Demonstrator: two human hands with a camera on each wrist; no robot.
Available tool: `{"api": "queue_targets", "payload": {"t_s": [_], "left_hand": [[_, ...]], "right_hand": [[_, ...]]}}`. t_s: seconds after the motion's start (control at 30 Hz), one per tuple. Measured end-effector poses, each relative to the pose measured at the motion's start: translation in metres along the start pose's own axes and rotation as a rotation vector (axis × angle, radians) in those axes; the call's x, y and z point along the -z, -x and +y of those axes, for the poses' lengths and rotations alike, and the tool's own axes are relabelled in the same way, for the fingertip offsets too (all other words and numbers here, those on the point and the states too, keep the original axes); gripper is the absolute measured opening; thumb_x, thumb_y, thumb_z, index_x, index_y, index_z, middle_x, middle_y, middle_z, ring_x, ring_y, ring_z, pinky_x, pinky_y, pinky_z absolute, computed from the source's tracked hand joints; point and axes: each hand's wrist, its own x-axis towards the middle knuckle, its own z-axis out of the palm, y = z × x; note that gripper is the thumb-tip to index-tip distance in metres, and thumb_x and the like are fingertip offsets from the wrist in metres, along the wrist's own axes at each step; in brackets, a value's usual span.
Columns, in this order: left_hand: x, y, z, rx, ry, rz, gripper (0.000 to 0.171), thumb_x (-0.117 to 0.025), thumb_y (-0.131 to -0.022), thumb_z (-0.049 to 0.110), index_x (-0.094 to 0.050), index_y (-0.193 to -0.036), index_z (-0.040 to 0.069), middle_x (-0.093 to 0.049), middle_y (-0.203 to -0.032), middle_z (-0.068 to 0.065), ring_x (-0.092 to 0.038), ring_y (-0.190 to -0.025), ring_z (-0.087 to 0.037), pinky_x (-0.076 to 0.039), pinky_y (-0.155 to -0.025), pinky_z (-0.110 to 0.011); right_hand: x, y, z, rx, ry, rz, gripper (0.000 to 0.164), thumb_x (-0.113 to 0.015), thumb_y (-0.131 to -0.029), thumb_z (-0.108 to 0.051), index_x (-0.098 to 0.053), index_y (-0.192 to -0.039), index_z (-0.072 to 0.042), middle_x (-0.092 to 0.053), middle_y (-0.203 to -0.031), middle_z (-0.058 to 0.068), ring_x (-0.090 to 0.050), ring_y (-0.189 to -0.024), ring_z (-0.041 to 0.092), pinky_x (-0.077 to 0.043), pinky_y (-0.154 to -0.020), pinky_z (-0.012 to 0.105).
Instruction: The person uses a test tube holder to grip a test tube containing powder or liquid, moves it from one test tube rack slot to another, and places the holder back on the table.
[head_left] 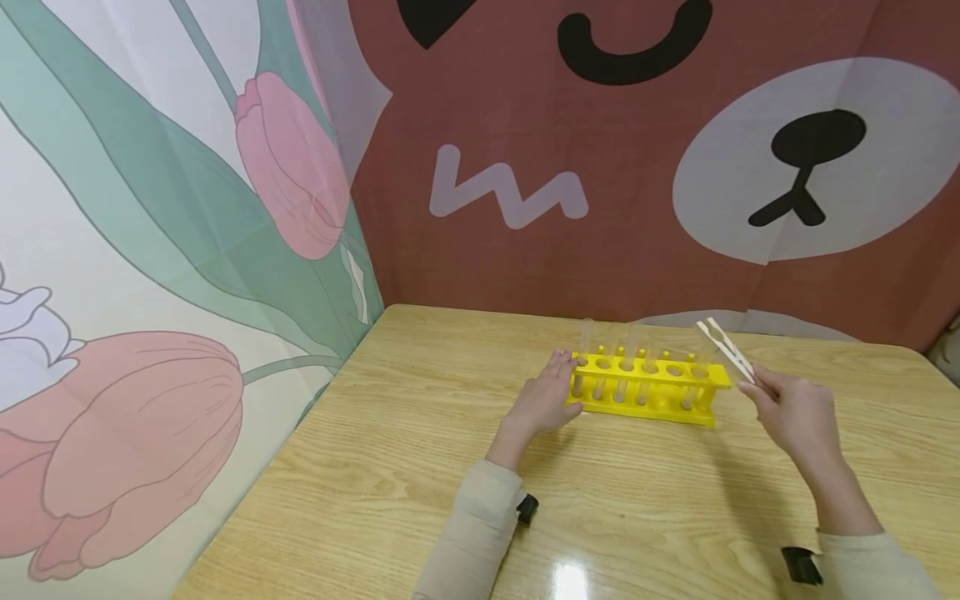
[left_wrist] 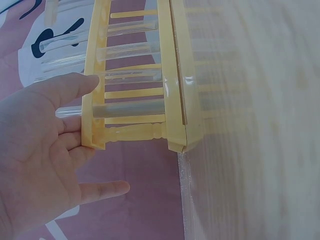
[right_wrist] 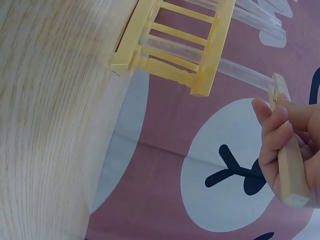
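A yellow test tube rack (head_left: 647, 410) stands on the table with several clear test tubes (head_left: 628, 342) upright in it. At its left end, my left hand (head_left: 543, 396) holds the upper shelf, the thumb on one side and fingers on the other; one finger (left_wrist: 107, 190) sticks out free. My right hand (head_left: 802, 417) grips a wooden test tube clamp (head_left: 738, 360) beside the rack's right end. The clamp's front part lies near the top of the end test tube (right_wrist: 245, 74); whether it grips the glass I cannot tell.
The wood-grain table (head_left: 420, 467) reaches back to a brown cloth (head_left: 487, 267) printed with an animal face. A flower-printed cloth (head_left: 165, 233) hangs along the left side. Dark straps or mounts (head_left: 527, 509) sit at both wrists.
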Motion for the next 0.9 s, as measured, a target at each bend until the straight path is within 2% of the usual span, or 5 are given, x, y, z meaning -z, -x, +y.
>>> {"api": "queue_targets", "payload": {"t_s": [0.23, 0.6, 0.9], "left_hand": [[0.0003, 0.0006, -0.0002, -0.001, 0.004, 0.005, 0.066, -0.058, -0.087, 0.031, -0.026, -0.14, 0.008, -0.013, -0.148, -0.005, -0.003, -0.134, -0.013, -0.035, -0.095, -0.044], [0.0018, 0.0017, 0.001, -0.007, 0.001, 0.003, 0.066, -0.057, -0.088, 0.03, -0.025, -0.14, 0.007, -0.013, -0.148, -0.005, -0.003, -0.134, -0.013, -0.035, -0.095, -0.043], [0.0019, 0.0019, 0.001, -0.01, 0.005, 0.001, 0.066, -0.057, -0.088, 0.03, -0.026, -0.14, 0.006, -0.013, -0.148, -0.006, -0.003, -0.134, -0.013, -0.035, -0.095, -0.043]], "right_hand": [[0.0016, -0.0003, 0.0006, 0.026, 0.003, 0.029, 0.036, -0.059, -0.087, -0.011, -0.054, -0.11, 0.016, -0.051, -0.05, 0.005, -0.034, -0.039, 0.016, -0.026, -0.035, 0.027], [0.0021, -0.0001, 0.0002, 0.016, -0.001, 0.065, 0.039, -0.059, -0.087, -0.016, -0.054, -0.11, 0.015, -0.05, -0.05, 0.006, -0.034, -0.04, 0.016, -0.026, -0.036, 0.027], [0.0021, 0.0003, -0.0019, -0.013, -0.01, 0.06, 0.041, -0.058, -0.088, -0.017, -0.052, -0.114, 0.013, -0.049, -0.05, 0.006, -0.033, -0.039, 0.017, -0.026, -0.033, 0.026]]}}
